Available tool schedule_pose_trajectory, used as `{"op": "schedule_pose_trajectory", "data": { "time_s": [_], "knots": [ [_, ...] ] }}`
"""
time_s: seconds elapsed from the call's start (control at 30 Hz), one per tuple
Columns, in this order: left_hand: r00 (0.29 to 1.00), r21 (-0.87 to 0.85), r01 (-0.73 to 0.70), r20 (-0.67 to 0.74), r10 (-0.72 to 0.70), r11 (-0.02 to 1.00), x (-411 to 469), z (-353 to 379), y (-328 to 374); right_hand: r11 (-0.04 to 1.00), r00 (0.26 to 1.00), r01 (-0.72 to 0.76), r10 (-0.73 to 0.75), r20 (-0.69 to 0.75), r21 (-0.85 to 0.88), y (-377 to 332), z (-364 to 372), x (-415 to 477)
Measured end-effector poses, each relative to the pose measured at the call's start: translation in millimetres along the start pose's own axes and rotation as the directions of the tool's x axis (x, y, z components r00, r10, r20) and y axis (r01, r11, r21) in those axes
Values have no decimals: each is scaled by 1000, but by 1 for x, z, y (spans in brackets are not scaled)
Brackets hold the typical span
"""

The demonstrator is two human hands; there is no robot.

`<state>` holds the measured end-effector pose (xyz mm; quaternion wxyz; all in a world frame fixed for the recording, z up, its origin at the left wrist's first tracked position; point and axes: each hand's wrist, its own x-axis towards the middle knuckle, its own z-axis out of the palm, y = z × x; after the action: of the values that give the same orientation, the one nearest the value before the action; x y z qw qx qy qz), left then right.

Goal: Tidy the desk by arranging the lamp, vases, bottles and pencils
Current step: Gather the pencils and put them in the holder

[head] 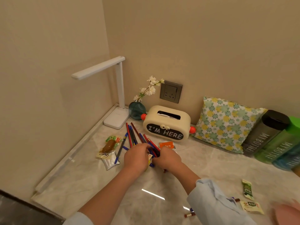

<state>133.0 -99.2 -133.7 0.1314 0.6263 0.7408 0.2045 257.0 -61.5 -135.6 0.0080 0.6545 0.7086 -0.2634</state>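
Our left hand and right hand curled together around a bundle of red and blue pencils on the pale marble counter, more pencils fanned just beyond toward the white desk lamp

Both hands meet at the centre of the marble desk, the left hand and right hand closed around a fan of red and blue pencils that spreads toward 11 o'clock. At 10 o'clock the white lamp stands in the corner beside a teal vase of white flowers. The tissue box sits at 12, and the bottles lie at 3 o'clock.
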Motion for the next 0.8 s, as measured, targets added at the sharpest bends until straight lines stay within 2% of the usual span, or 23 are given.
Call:
{"op": "schedule_pose_trajectory", "data": {
  "time_s": [0.23, 0.33, 0.47, 0.57, 0.63, 0.73, 0.8],
  "knots": [
    [995, 26, -99, 24, 98, 995, -3, -2, -5, 1000, 998, -7, 6, -60, -24, -4, 4, -6],
    [992, 31, -122, 37, 120, 992, -4, -3, -5, 1000, 998, 2, 0, -70, 29, -3, -2, -11],
    [990, 5, -143, 19, 143, 990, -6, -3, -1, 981, 996, 32, -15, -88, 189, 2, -9, -23],
    [996, -192, -84, -14, 83, 978, -9, -7, 10, 926, 990, 75, -25, -139, 370, 7, -16, -38],
    [999, -319, -26, 32, 38, 947, -10, -10, 22, 856, 985, 118, -39, -166, 502, 10, -22, -52],
    [983, -591, 63, 177, 53, 804, -8, -18, 47, 724, 990, 126, -45, -136, 678, 16, -35, -75],
    [968, -691, 97, 232, 92, 716, -8, -23, 66, 671, 992, 115, -41, -118, 733, 22, -45, -90]
  ]
}}
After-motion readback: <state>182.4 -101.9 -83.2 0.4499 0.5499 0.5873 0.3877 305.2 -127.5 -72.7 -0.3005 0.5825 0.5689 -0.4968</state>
